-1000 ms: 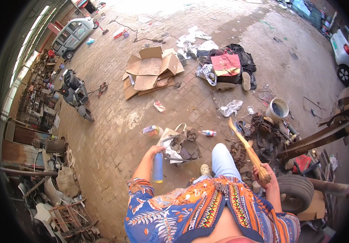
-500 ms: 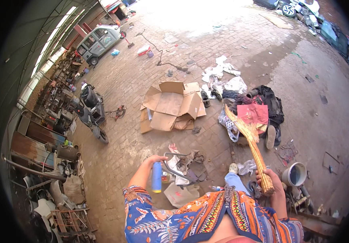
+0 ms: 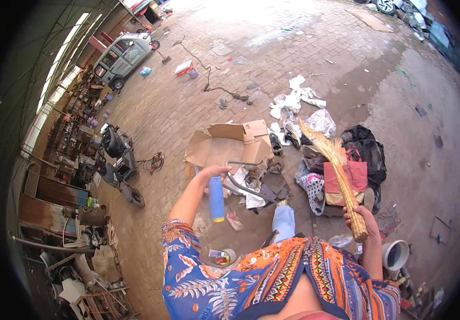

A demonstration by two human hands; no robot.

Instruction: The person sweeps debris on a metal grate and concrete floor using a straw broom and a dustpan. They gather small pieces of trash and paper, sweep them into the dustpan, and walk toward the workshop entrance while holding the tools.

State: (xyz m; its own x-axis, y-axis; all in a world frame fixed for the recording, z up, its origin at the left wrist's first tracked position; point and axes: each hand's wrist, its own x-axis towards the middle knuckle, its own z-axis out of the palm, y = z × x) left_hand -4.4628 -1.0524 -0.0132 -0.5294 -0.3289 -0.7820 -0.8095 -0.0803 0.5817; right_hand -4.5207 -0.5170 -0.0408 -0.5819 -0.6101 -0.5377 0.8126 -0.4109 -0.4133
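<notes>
My left hand (image 3: 216, 172) is closed around a bent metal handle (image 3: 235, 184). Scraps (image 3: 256, 186), among them white cloth and dark, rusty-looking pieces, sit by this handle in what seems a dustpan; its pan is mostly hidden. Just below the hand hangs a blue cylinder (image 3: 216, 200) with a yellow lower end; how it is held or attached I cannot tell. On the other side my right hand (image 3: 364, 217) grips a straw broom (image 3: 344, 184) near its bound, cut end. The broom's frayed fibres point away from me, over a red paper bag (image 3: 359, 173).
An open cardboard box (image 3: 224, 152) lies ahead, with shoes (image 3: 291, 133) and white plastic (image 3: 299, 98) beyond. Dark clothing (image 3: 366, 144) is heaped at the right. A white bucket (image 3: 396, 255) stands near right; a scooter (image 3: 120, 165) and cluttered scrap line the left.
My left hand has moved forward and up with the handle, blue cylinder and scraps, which now overlap the box. The broom remains in my right hand. I have stepped forward.
</notes>
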